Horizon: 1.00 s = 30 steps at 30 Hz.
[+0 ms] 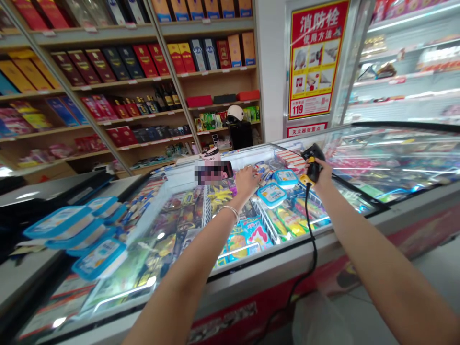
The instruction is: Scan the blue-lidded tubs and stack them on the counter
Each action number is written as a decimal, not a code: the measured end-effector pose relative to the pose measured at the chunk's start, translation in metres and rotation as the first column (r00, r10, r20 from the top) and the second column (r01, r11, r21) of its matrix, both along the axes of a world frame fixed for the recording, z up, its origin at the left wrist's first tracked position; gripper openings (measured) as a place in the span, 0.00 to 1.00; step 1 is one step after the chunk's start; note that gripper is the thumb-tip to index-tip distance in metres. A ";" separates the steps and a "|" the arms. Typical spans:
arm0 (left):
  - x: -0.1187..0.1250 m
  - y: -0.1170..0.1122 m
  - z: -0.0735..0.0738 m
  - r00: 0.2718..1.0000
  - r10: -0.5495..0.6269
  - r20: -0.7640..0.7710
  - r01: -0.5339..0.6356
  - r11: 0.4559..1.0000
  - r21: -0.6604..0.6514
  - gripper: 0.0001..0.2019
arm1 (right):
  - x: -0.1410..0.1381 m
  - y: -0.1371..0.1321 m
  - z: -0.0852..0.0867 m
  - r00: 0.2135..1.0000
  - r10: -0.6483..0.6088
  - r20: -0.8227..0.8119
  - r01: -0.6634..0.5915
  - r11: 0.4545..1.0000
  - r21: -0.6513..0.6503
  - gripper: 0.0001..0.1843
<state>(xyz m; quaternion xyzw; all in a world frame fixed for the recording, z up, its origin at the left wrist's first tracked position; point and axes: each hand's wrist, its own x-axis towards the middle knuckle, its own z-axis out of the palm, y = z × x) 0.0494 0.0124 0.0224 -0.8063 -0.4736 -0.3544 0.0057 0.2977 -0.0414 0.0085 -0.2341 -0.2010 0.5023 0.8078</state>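
My right hand grips a black-and-yellow barcode scanner, its cable hanging over the freezer's front. Over the glass top, my left hand reaches out with fingers partly spread, beside small blue, white and red packets; whether it touches them is unclear. Between the hands lie two plastic tubs with blue lids, the nearer tub and the farther tub. A phone, partly blurred out, is left of my left hand, with a pink cup behind it.
More blue-lidded tubs are piled at the left on the glass-topped freezer, which holds baskets of packaged goods. Boxed goods fill shelves behind. A white helmet sits at the back; a red poster hangs right of it.
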 end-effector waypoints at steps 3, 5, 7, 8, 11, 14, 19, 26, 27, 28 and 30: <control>0.001 0.000 0.000 1.000 -0.011 0.008 0.011 1.000 -0.007 0.08 | -0.003 -0.003 0.002 1.000 0.018 0.010 -0.018 1.000 -0.013 0.05; 0.000 -0.001 0.003 0.999 -0.018 0.030 0.018 1.000 -0.010 0.09 | -0.005 -0.007 0.005 1.000 0.023 0.012 -0.022 1.000 -0.016 0.06; -0.007 -0.001 0.011 0.997 -0.011 0.081 0.012 1.000 -0.005 0.09 | -0.008 -0.013 0.013 1.000 0.015 -0.005 -0.015 1.000 0.006 0.05; -0.013 -0.002 0.017 0.993 -0.007 0.117 0.007 1.000 0.001 0.09 | -0.011 -0.015 0.018 1.000 0.015 -0.017 -0.014 0.999 0.032 0.04; -0.049 -0.003 0.042 0.971 -0.008 0.237 -0.003 0.999 0.048 0.09 | -0.025 -0.022 0.042 0.998 0.058 -0.001 -0.058 0.987 0.148 0.03; -0.109 -0.009 0.063 0.957 0.045 0.285 -0.074 0.993 0.093 0.09 | -0.057 -0.023 0.069 0.992 0.096 0.079 -0.111 0.967 0.227 0.04; -0.220 -0.025 0.056 0.896 0.443 -0.012 -0.440 0.892 0.100 0.14 | -0.142 -0.011 0.090 0.967 0.195 0.161 -0.224 0.956 0.187 0.06; -0.284 -0.027 0.007 0.651 0.723 -0.231 -0.735 0.676 0.044 0.19 | -0.246 0.006 0.052 0.851 0.446 0.278 -0.448 0.892 -0.062 0.10; -0.287 -0.025 0.003 0.646 0.726 -0.234 -0.744 0.668 0.018 0.19 | -0.254 0.006 0.046 0.841 0.460 0.284 -0.450 0.887 -0.102 0.10; -0.290 -0.023 0.000 0.643 0.727 -0.240 -0.750 0.661 -0.006 0.19 | -0.260 0.005 0.040 0.833 0.472 0.289 -0.450 0.882 -0.141 0.10; -0.296 -0.020 -0.004 0.642 0.727 -0.243 -0.755 0.655 -0.035 0.19 | -0.266 0.002 0.030 0.819 0.493 0.294 -0.450 0.869 -0.205 0.09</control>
